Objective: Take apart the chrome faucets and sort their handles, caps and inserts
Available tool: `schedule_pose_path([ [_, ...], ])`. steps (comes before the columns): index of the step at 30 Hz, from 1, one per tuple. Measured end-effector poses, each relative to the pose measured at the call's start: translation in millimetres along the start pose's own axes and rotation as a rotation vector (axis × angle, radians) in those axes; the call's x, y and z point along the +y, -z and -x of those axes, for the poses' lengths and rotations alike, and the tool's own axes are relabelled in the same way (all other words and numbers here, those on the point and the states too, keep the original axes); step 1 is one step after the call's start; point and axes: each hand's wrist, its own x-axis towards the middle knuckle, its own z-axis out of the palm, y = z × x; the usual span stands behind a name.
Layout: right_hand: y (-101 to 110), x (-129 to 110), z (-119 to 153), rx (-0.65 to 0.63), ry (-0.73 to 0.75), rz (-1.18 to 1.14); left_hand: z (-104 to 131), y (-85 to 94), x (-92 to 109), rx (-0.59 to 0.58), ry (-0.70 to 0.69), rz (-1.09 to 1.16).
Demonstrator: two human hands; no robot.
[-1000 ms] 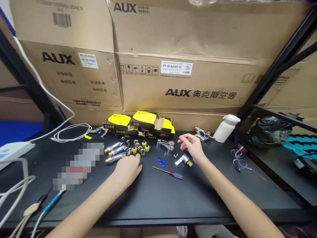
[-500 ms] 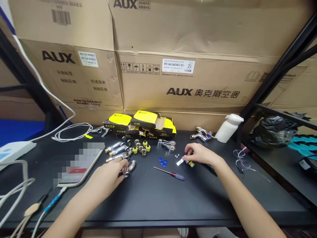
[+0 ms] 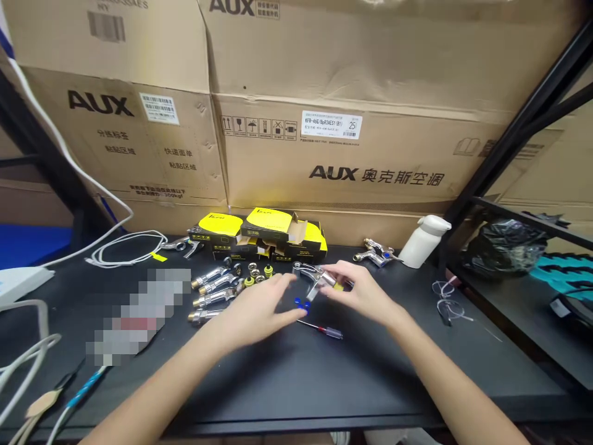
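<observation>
My right hand point(image 3: 359, 290) pinches a chrome tap handle point(image 3: 327, 278), its flat lever slanting down to the left; a bit of yellow shows by the fingers. Across from it, my left hand point(image 3: 259, 312) is held above the table with thumb and fingers spread and nothing in them. Small blue caps point(image 3: 302, 304) lie between the hands, partly behind the left fingertips. Just beyond are other chrome handles point(image 3: 303, 268). A screwdriver point(image 3: 331, 332) lies below the hands. Several chrome tap bodies point(image 3: 215, 284) are left of my left hand, beside yellow-green cartridges point(image 3: 269, 271), partly covered by it.
Yellow-and-black boxes point(image 3: 269, 220) are stacked against the large cartons point(image 3: 333, 148) at the back. A white bottle point(image 3: 424, 242) and more chrome tap parts point(image 3: 373, 253) stand back right. At left lie a phone point(image 3: 139, 321), blurred out, and a coiled white cable point(image 3: 125, 247).
My left hand has left the chrome tap body at the left and moved right, opening. My right hand has shifted left and slightly up with the handle, towards the left hand.
</observation>
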Motion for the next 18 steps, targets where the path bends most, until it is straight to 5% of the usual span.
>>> schedule_pose_path([
  [3, -29.0, -6.8, 5.7, 0.065, 0.089, -0.033, -24.5, -18.1, -10.2, -0.132, -0.096, 0.47],
  [5, -43.1, -6.5, 9.8, 0.105, 0.108, -0.077, -32.6, -29.8, -21.1, -0.227, -0.038, 0.746],
  [7, -50.2, -6.2, 12.0, 0.129, 0.107, -0.158, -33.8, -37.2, -30.8, -0.195, 0.017, 0.882],
  [13, -47.2, -9.1, 8.7, 0.099, 0.04, -0.171, -26.6, -35.7, -40.2, 0.106, 0.014, 0.78],
  [18, -36.4, -4.0, 13.0, -0.282, -0.083, 0.059, -26.3, -34.8, -38.4, 0.226, 0.004, 0.59],
])
